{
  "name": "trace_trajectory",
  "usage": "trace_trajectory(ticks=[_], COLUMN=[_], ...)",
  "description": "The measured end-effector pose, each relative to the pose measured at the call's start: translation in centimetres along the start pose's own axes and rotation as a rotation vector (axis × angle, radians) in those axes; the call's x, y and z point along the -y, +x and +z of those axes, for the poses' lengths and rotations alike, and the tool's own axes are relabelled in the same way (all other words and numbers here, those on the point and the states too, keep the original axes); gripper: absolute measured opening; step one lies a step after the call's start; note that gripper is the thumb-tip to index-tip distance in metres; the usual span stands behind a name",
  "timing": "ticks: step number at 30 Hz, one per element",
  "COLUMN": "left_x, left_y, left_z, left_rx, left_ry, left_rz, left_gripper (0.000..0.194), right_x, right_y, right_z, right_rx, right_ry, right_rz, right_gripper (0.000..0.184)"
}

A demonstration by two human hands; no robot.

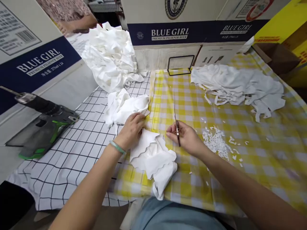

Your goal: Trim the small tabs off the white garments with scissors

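Note:
My left hand [130, 131], with a green bangle at the wrist, rests fingers curled on a white piece of fabric [153, 156] with a scalloped edge that hangs over the table's near edge. Its fingers press the cloth where it meets a further crumpled white piece [124, 107]. My right hand [185, 137] is closed around small scissors [177, 131], blades pointing away from me, just right of the fabric. White snippets [216, 142] lie scattered to the right of that hand on the yellow checked tablecloth [240, 121].
A big heap of white fabric [110, 54] lies at the back left, a flatter pile of cut pieces [237, 84] at the back right. A green and black power drill [40, 124] lies at left. Cardboard boxes [192, 32] wall the table. Another person's arm [76, 24] shows top left.

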State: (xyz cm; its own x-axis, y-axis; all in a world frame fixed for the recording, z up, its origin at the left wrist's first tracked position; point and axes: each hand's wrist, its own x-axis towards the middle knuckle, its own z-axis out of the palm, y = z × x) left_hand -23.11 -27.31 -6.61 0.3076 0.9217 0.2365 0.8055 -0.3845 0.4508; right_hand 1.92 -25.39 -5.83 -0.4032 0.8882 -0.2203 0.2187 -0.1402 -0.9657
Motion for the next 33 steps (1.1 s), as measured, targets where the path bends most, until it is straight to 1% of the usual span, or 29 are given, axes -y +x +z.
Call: trace_trajectory(ticks=[1,3,6,8,9,10,11,13,14,15,16,18,20,21,24,25,27,29,31,33], left_x=[-0.1,-1.5,-5.3,-7.4,-8.1,-8.4,-8.5,-8.2,-8.0,-7.9,-8.0,-8.5,-9.4,-10.0,-11.6,-12.0,-12.6,-13.1,-13.4,-13.7], left_y=[0.4,0.9,1.1,1.0,0.9,0.7,0.4,-0.3,-0.8,-1.2,-1.5,-2.1,-2.2,-2.2,-1.7,-1.6,-1.4,-1.5,-1.7,-2.0], left_z=[-0.5,-2.0,-5.0,-6.8,-7.5,-8.0,-8.4,-8.5,-8.4,-8.1,-7.8,-6.9,-6.0,-5.5,-3.3,-2.5,-0.7,0.8,1.9,2.6], left_rx=[-0.002,-0.024,-0.127,-0.178,-0.159,-0.096,0.004,0.240,0.327,0.375,0.388,0.361,0.288,0.221,-0.031,-0.088,-0.158,-0.221,-0.290,-0.314], left_ry=[-0.015,-0.036,-0.056,-0.061,-0.084,-0.136,-0.222,-0.466,-0.595,-0.716,-0.816,-0.947,-0.992,-0.981,-0.959,-1.006,-1.159,-1.266,-1.259,-1.210], left_rz=[0.011,0.024,0.011,-0.035,-0.084,-0.145,-0.212,-0.318,-0.345,-0.354,-0.355,-0.352,-0.328,-0.298,-0.194,-0.184,-0.227,-0.309,-0.366,-0.377], left_gripper=[0.020,0.018,0.014,0.009,0.009,0.011,0.015,0.024,0.027,0.029,0.030,0.031,0.030,0.028,0.023,0.024,0.028,0.029,0.029,0.029], right_x=[0.2,0.9,2.7,3.8,4.2,4.5,4.6,4.4,4.2,3.9,3.6,3.0,2.5,2.3,1.5,1.3,1.0,0.9,1.0,1.3], right_y=[0.3,0.7,0.9,0.7,0.6,0.5,0.4,0.2,0.2,0.1,0.1,-0.1,-0.3,-0.5,-1.3,-1.6,-2.4,-3.4,-4.5,-5.7], right_z=[0.8,2.2,4.0,4.2,4.0,3.6,3.0,1.7,1.2,0.9,0.7,0.8,1.4,1.8,3.2,3.5,3.6,2.7,1.1,-0.6], right_rx=[0.007,0.000,0.050,0.105,0.122,0.130,0.135,0.149,0.157,0.160,0.163,0.163,0.170,0.177,0.218,0.231,0.236,0.167,0.044,-0.025], right_ry=[-0.003,0.022,0.192,0.312,0.359,0.394,0.423,0.469,0.482,0.491,0.499,0.525,0.551,0.562,0.606,0.620,0.589,0.423,0.125,-0.188], right_rz=[-0.015,-0.070,-0.170,-0.167,-0.146,-0.122,-0.098,-0.058,-0.036,-0.017,0.003,0.050,0.103,0.123,0.134,0.138,0.148,0.133,0.054,-0.048], right_gripper=[0.034,0.032,0.035,0.033,0.032,0.032,0.031,0.030,0.029,0.028,0.028,0.028,0.029,0.029,0.035,0.038,0.043,0.042,0.036,0.032])
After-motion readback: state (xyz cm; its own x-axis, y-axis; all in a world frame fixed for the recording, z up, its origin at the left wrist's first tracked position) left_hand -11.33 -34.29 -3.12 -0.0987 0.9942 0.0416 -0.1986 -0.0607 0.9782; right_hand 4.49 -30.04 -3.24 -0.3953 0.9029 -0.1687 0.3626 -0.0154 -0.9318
